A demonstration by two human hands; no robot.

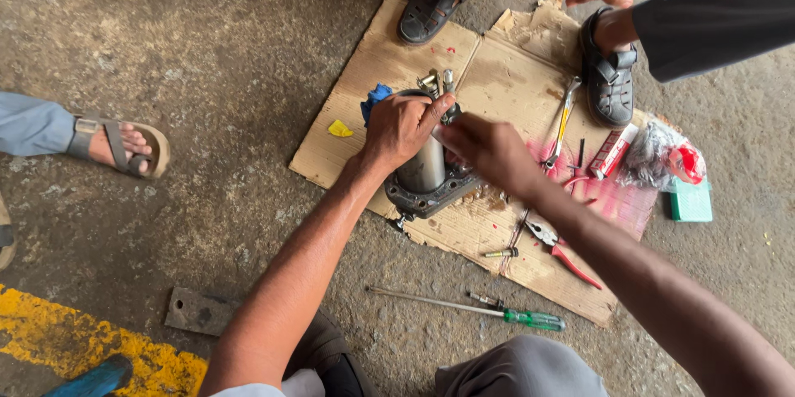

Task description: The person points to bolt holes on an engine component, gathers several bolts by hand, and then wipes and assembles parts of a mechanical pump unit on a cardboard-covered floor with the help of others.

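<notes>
At the centre of the frame a metal cylinder stands upright on a dark flanged base, which sits on a sheet of cardboard laid on the concrete floor. Its long axis runs vertically, toward the camera, with the open top end pointing up and the flange down.

The left hand is clamped over the top rim of the cylinder, fingers curled round the far edge. The right hand is beside it at the rim with fingers drawn together; whether it pinches a small part I cannot tell, since the fingertips are hidden behind the left hand.

The risks, as I judge them: the cylinder is tall over a narrow flange on soft, creased cardboard, so a sideways push from the left hand could tip it onto the loose bolt or the pliers at lower right. Fingers hooked over the rim could be nicked by a sharp edge. A small part dropped from the right hand could fall into the bore or roll off among the clutter.

A spanner lies at right of centre, a green-handled screwdriver on the floor below the cardboard, and a blue rag just left of the cylinder. Another person's sandalled feet stand on the cardboard's upper edge, close enough to be struck if it topples.
</notes>
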